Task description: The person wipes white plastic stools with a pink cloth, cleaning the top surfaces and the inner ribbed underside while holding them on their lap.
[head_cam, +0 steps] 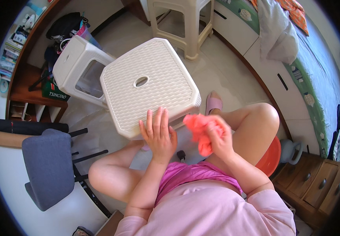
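Note:
Before me stands a white plastic stool with a woven-pattern seat and an oval hole in its middle. My left hand lies over the near edge of that seat, fingers spread and nothing in its grasp. To the right of it, my right hand grips a crumpled coral-red cloth, held off the seat's near right corner. Part of the cloth is hidden inside my fingers. The stool's near legs are mostly out of sight beneath the seat.
Another white stool is tipped behind on the left. A taller cream stool stands at the back. On the right are a bed with white drawers, an orange basin and a wooden cabinet. A grey chair is at left.

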